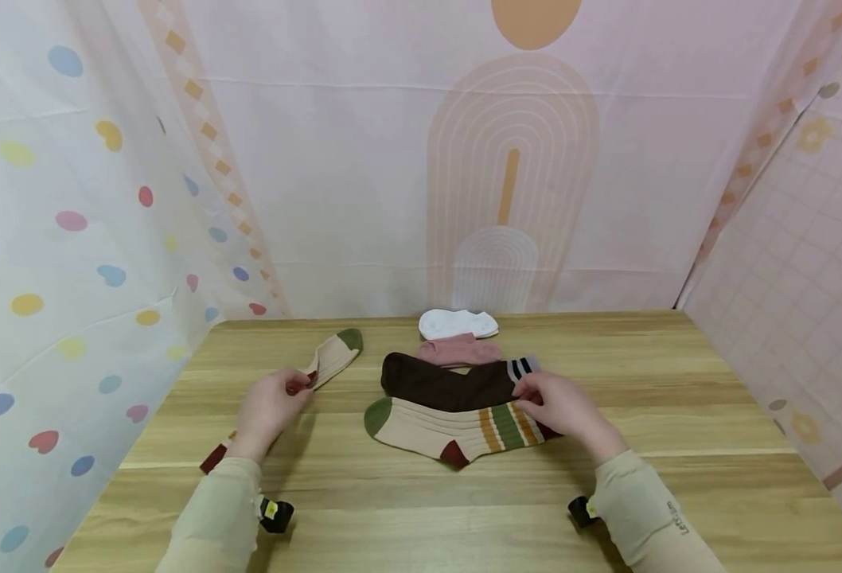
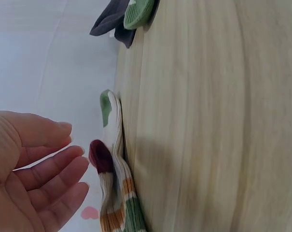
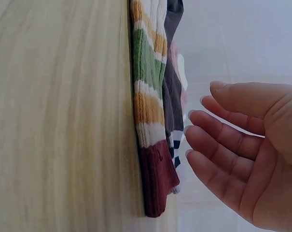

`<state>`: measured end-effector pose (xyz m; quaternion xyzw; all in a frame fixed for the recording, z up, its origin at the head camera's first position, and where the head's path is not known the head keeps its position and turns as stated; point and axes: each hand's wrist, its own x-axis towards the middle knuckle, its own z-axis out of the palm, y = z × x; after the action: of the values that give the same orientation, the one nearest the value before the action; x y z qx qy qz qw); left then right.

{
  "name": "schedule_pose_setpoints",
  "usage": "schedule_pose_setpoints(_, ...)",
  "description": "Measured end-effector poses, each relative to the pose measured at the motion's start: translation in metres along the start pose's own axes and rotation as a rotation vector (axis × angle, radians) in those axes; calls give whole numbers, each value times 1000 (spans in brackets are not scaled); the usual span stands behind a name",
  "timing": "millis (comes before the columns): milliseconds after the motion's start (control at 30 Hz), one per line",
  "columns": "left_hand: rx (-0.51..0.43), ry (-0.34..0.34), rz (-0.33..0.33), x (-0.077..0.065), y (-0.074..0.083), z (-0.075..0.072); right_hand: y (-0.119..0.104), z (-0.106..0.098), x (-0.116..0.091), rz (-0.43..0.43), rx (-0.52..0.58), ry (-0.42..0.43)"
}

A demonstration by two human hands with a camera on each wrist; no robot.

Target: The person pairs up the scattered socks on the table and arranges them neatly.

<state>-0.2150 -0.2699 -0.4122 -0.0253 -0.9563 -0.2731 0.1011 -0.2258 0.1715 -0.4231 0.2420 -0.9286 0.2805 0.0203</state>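
Observation:
On the left of the table lies a cream sock (image 1: 333,358) with a green toe; its dark red heel and striped leg show in the left wrist view. My left hand (image 1: 269,410) is over its middle, hiding part of it. In the left wrist view the fingers (image 2: 63,181) are loosely bent, apart from the sock. A matching cream sock (image 1: 421,428) lies flat at the centre, toe to the left. My right hand (image 1: 563,407) hovers by its striped leg and dark red cuff (image 3: 158,179). The right fingers (image 3: 223,145) are relaxed and hold nothing.
Behind the centre sock lie a dark brown sock (image 1: 428,383) with a striped grey cuff, a pink sock (image 1: 457,350) and white socks (image 1: 457,323), one behind another. Printed cloth (image 1: 349,199) hangs along the back and both sides of the wooden table (image 1: 421,517).

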Motion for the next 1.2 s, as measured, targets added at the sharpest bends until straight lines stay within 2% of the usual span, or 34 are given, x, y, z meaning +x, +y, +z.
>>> schedule_pose_setpoints(133, 7, 0, -4, -1, -5, -3, -4, 0, 1, 8, 6, -11)
schedule_pose_setpoints(467, 18, -17, -83, 4, -7, -5, -11, 2, 3, -20, 20, -15)
schedule_pose_setpoints(800, 86, 0, -52, 13, -5, 4, -21, 12, 7, -99, 64, 24)
schedule_pose_setpoints(1200, 125, -4, -61, 18, -10, 14, -37, 25, 16, -145, 135, 6)
